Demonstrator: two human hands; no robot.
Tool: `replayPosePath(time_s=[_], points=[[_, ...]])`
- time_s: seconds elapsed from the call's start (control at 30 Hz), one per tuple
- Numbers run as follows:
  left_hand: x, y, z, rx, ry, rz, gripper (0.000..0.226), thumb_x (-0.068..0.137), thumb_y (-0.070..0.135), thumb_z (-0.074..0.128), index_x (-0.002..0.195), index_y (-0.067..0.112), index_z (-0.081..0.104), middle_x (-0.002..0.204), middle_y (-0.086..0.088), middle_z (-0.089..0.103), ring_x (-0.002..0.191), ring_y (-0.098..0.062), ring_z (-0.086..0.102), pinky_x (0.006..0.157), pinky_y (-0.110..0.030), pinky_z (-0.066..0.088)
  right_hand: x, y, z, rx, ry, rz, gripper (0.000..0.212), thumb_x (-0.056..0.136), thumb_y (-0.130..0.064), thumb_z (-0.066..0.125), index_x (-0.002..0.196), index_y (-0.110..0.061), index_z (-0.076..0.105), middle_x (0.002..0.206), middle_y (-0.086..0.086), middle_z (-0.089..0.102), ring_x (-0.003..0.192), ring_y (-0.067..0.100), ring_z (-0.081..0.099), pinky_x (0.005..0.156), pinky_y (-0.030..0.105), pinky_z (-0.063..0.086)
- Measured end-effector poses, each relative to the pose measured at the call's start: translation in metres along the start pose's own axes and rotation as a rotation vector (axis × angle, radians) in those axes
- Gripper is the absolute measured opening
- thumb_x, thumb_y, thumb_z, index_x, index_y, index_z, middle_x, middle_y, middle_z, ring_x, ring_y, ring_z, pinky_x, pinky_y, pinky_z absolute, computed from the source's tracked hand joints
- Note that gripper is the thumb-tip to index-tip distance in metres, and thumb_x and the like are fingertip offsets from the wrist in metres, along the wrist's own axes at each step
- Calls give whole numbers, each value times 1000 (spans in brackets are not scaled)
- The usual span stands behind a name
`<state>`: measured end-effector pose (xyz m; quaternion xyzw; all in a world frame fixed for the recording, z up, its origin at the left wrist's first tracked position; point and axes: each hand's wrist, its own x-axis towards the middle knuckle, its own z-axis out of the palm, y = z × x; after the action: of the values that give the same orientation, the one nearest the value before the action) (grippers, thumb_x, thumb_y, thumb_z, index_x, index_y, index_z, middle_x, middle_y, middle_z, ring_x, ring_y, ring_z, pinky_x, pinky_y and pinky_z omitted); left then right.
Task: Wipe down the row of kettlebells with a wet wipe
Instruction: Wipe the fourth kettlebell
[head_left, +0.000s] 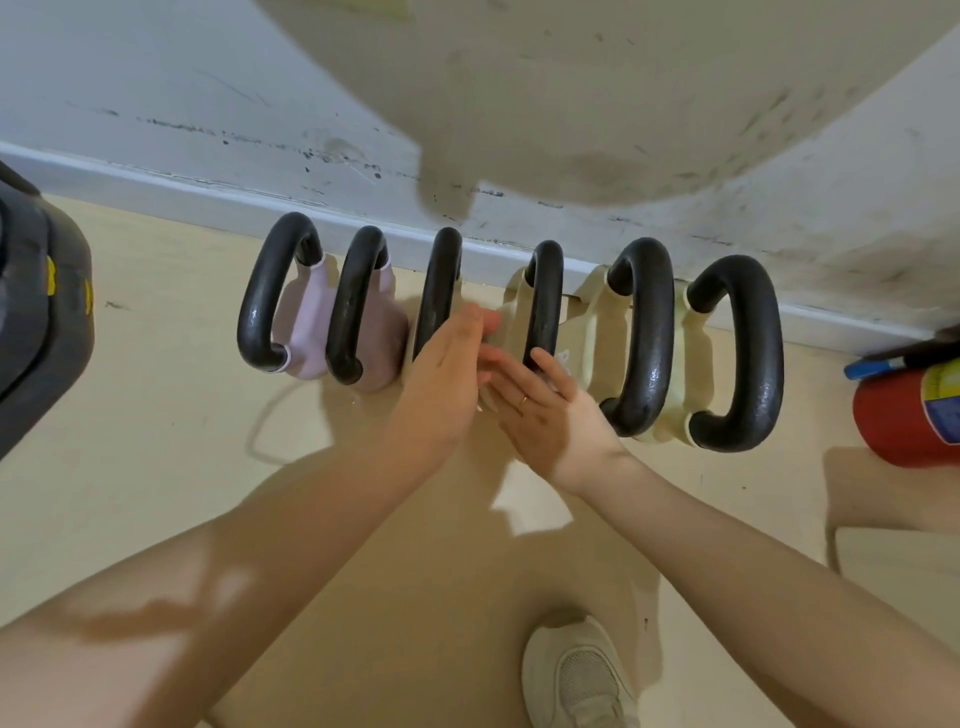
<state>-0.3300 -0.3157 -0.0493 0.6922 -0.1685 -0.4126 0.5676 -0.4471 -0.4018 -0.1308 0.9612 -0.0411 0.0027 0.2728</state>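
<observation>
Several kettlebells with black handles stand in a row against the wall. The two on the left have pink bodies (306, 332) and the others have cream bodies (597, 332). My left hand (447, 364) lies flat, fingers out, between the third handle (439, 291) and the fourth handle (543, 301), and its fingertips touch the cream body. My right hand (540, 410) is just beside it, with its fingers reaching to the fourth handle. A small pale piece of the wet wipe (484, 397) shows under the right fingers. Most of the wipe is hidden.
A red fire extinguisher (904, 415) lies on the floor at the right. A dark grey object (41, 322) sits at the left edge. A large pale rounded shape (597, 93) hangs overhead against the scuffed wall. My white shoe (576, 675) is below on the beige floor.
</observation>
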Motion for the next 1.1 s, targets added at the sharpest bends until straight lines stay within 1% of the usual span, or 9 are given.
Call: replayPosePath(time_s=[0.2, 0.3, 0.33, 0.37, 0.5, 0.63, 0.73, 0.93, 1.1], points=[[-12, -3, 19, 121, -103, 63, 32, 99, 27, 30, 127, 22, 45, 116, 15, 47, 103, 13, 45, 81, 2, 36, 32, 21, -12, 960, 96, 606, 61, 100, -36, 26, 145, 4, 15, 156, 19, 6, 145, 31, 4, 119, 39, 9], [-10, -14, 30, 114, -55, -21, 36, 99, 31, 27, 124, 19, 51, 121, 1, 58, 110, -3, 54, 98, -20, 40, 45, 33, -31, 1621, 49, 870, 63, 100, -23, 35, 148, -10, -4, 157, 8, 5, 140, 11, 14, 113, 15, 17], [-7, -15, 32, 127, -35, -65, 39, 99, 33, 28, 128, 16, 48, 126, -4, 57, 116, -12, 53, 104, -30, 38, 47, 34, -36, 1801, -3, 954, 63, 100, -21, 35, 148, -15, -5, 150, 3, 21, 128, 8, 32, 109, 33, 34], [-5, -15, 33, 120, -24, -95, 39, 99, 34, 29, 128, 16, 48, 128, -5, 57, 119, -17, 52, 106, -35, 38, 48, 33, -40, 1886, -65, 1031, 62, 101, -23, 35, 149, -20, -5, 138, -2, 34, 111, 5, 42, 82, 20, 35], [1, -17, 33, 30, -34, -130, 30, 99, 29, 29, 96, 29, 59, 102, 4, 64, 101, -9, 58, 87, -25, 45, 43, 19, -44, 1855, -19, 1173, 47, 100, -23, 37, 144, -21, 22, 112, -3, 53, 92, 7, 57, 74, 15, 49], [4, -17, 32, 4, -29, -144, 37, 99, 36, 27, 114, 27, 60, 107, 6, 67, 102, -6, 60, 84, -23, 44, 50, 23, -36, 1903, 7, 1324, 56, 98, -32, 38, 146, -23, 11, 131, 1, 48, 115, 20, 51, 98, 40, 44], [4, -15, 32, -5, -42, -169, 39, 98, 37, 28, 122, 26, 57, 110, 6, 66, 101, -4, 59, 77, -20, 42, 52, 18, -36, 1886, 57, 1463, 67, 93, -39, 47, 146, -27, 8, 129, -2, 44, 111, 16, 52, 94, 37, 46], [1, -14, 27, 25, -90, -104, 32, 99, 36, 29, 100, 33, 60, 103, 7, 68, 100, -5, 60, 82, -20, 43, 15, 10, -70, 1551, 446, 1172, 24, 92, -20, 51, 115, -17, 52, 116, 2, 52, 107, 15, 54, 92, 30, 47], [0, -18, 22, 6, -119, -164, 34, 97, 43, 28, 102, 35, 60, 107, 13, 64, 109, -3, 54, 85, -17, 36, 12, -4, -67, 1843, 66, 1346, 22, 96, -18, 42, 107, -16, 60, 107, 5, 64, 98, 12, 59, 91, 33, 48]])
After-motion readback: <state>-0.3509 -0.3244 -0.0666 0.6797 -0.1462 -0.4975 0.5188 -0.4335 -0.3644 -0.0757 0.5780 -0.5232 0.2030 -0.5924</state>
